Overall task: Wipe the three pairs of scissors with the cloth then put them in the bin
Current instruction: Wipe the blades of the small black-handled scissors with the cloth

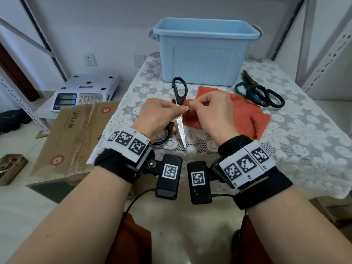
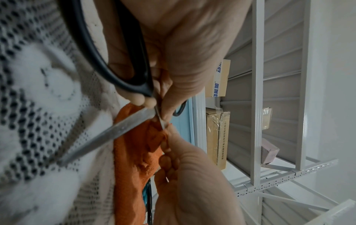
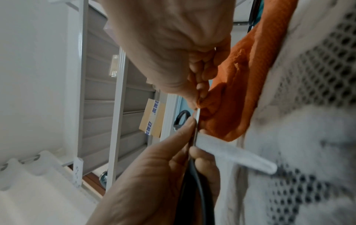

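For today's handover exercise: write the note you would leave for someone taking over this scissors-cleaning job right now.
Left hand grips the open black scissors near the pivot.
Right hand pinches the cloth against one blade.
Two other pairs lie on the table right of the cloth, beside the bin.
Done: the first pair is mid-wipe; I cannot see into the bin.
Left: finish this pair, wipe the other two, then bin all three.

The scale [image 1: 83,92] has number keys 7, 8, 9. A box [image 2: 219,79] on the shelf shows blue letters "能加".
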